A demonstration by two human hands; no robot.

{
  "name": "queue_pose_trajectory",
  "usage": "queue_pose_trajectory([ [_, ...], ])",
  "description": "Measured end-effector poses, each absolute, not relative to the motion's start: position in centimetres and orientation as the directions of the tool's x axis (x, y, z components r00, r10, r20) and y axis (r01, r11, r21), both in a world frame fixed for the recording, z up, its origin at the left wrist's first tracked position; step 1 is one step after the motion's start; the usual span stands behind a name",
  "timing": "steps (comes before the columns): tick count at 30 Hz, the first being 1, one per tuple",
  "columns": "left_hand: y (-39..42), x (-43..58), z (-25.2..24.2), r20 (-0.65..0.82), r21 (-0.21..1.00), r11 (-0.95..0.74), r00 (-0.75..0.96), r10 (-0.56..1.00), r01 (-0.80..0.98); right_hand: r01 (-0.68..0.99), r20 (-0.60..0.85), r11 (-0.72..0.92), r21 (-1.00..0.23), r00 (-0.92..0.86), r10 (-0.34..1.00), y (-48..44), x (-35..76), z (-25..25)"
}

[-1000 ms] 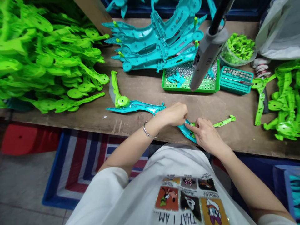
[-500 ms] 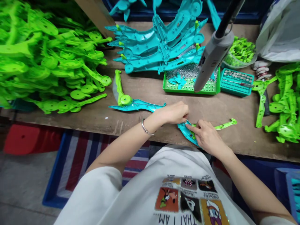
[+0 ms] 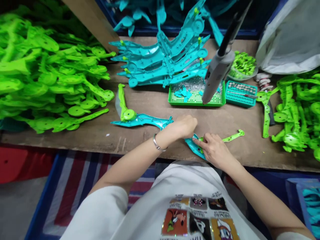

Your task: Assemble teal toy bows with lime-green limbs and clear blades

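Note:
A curved turquoise plastic part (image 3: 194, 149) with a lime-green arm (image 3: 234, 135) lies at the table's front edge. Over its upper left end, my left hand (image 3: 186, 126) is closed with the fingers curled down; what they pinch is hidden. My right hand (image 3: 214, 149) holds the part from the right, its index finger stretched along the turquoise surface. To the left, partly behind my left forearm, lies another turquoise piece (image 3: 147, 119) with a green arm (image 3: 121, 100) standing off it.
Lime-green parts (image 3: 50, 76) are heaped at the left, more (image 3: 292, 116) at the right. Turquoise shells (image 3: 162, 60) are stacked behind a green tray (image 3: 197, 102) of small metal pieces. A grey electric screwdriver (image 3: 218, 75) hangs over that tray, beside a turquoise box (image 3: 241, 100) and a bowl (image 3: 243, 76) of green bits.
The camera view has shifted a little, so the table sits slightly lower and further left. Both hands stay at the same turquoise part with little visible movement.

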State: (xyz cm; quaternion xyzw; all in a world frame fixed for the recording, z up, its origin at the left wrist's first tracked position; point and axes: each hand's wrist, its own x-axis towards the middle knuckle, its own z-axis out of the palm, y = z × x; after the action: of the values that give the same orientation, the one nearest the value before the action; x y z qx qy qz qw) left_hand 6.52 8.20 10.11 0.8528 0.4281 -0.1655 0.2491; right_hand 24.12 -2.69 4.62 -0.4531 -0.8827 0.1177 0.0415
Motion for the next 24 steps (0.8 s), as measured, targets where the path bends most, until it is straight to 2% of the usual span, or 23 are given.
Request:
queue_pose_trajectory([
  [3,7.7,6.1,9.8,-0.484,0.185,-0.562,0.572,0.662,0.806,0.800,-0.069,0.538,-0.265,-0.572,0.817,-2.7,23.9,5.0],
  [5,7.3,6.0,9.6,-0.426,0.159,-0.605,0.607,0.671,0.780,0.798,-0.088,0.519,-0.307,-0.567,0.819,-2.6,23.9,5.2],
  [10,5.8,5.7,8.9,-0.195,0.060,-0.743,0.738,0.646,0.667,0.674,-0.056,0.474,-0.566,-0.606,0.794,-1.0,26.3,6.5],
  [12,5.3,5.6,8.8,-0.151,0.031,-0.741,0.736,0.660,0.671,0.681,-0.012,0.419,-0.600,-0.532,0.846,0.8,28.9,7.3],
  [15,4.8,5.5,8.6,-0.129,-0.001,-0.707,0.701,0.701,0.707,0.822,0.043,0.280,-0.495,-0.299,0.953,4.4,34.4,8.0],
  [18,4.6,5.2,8.4,-0.115,-0.022,-0.676,0.670,0.733,0.736,0.962,0.077,0.023,-0.273,-0.002,0.997,7.6,40.2,7.8],
  [21,4.7,4.5,8.2,-0.111,-0.021,-0.645,0.640,0.760,0.763,0.968,0.068,-0.223,-0.114,0.231,0.971,9.0,43.8,7.0],
  [24,4.9,3.5,8.0,-0.092,-0.011,-0.625,0.621,0.778,0.781,0.954,0.006,-0.297,-0.040,0.298,0.955,8.8,44.5,6.1],
])
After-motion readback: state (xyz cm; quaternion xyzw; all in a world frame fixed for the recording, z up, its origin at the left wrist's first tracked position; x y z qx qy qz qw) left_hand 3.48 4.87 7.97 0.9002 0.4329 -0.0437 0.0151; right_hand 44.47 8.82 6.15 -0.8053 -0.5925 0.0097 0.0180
